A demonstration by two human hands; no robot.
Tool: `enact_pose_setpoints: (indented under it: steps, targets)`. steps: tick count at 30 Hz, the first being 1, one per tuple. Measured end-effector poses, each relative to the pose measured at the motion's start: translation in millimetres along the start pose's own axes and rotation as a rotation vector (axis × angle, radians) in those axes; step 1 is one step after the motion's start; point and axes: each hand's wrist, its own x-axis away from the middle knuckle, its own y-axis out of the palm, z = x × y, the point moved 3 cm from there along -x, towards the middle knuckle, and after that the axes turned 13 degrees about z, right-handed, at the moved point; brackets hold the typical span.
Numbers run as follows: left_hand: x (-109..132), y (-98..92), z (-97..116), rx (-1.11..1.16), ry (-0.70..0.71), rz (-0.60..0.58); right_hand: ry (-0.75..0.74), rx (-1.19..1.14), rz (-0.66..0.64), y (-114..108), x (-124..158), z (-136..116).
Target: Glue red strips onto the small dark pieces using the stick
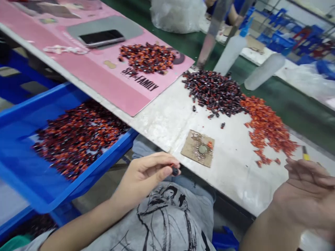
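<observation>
My left hand (146, 174) is at the table's front edge, thumb and fingers pinching a small black-and-orange plastic part (175, 170). At the lower right, somewhat blurred, my right hand (306, 195) is held palm up with its fingers stretched out and nothing visible in it. Just beyond its fingertips lies a pile of small orange parts (272, 125). To the left of that, a heap of small black parts (211, 92) touches it. A square cardboard piece (197, 148) with a round metal cap (202, 149) on it lies between my hands.
A pink mat (110, 83) carries a phone (102, 37) and a heap of black-and-orange parts (148, 57). Left and lower, a blue tray (34, 184) holds many more. White bottles (230, 54), a metal post and a plastic bag (178, 15) stand behind. Another person's arm shows at the back.
</observation>
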Motion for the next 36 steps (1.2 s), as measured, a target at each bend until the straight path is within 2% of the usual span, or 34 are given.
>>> enact_pose_setpoints:
  steps: [2,4,8,11,14,18,22,25,31,36]
  targets:
    - [-2,-1.8,-4,-0.009,-0.035,0.019,-0.118,0.268,-0.018,-28,-17,13]
    - [-4,-0.6,-9,-0.016,-0.067,0.008,-0.156,0.517,-0.126,-39,-23,26]
    - [-6,4.4,-16,-0.036,-0.101,-0.035,-0.141,0.690,-0.324,-32,-14,53]
    - [-6,6.4,-18,-0.036,-0.119,-0.039,-0.160,0.706,-0.347,-24,-6,64]
    - [-6,9.5,-15,0.013,-0.140,-0.033,-0.181,0.657,-0.304,-17,0,61]
    - [-6,22.5,-11,0.093,-0.177,-0.086,-0.152,0.473,-0.352,1,19,31]
    - [-3,42.0,-16,0.171,-0.222,-0.197,-0.005,0.062,-0.496,35,56,-15]
    - [1,51.7,-23,0.231,-0.269,-0.240,0.104,-0.170,-0.493,56,82,-37]
    - [8,52.6,-26,0.350,-0.346,-0.250,0.096,-0.242,-0.326,70,110,-35]
    - [8,46.3,-24,0.355,-0.355,-0.216,0.069,-0.214,-0.404,69,113,-33]
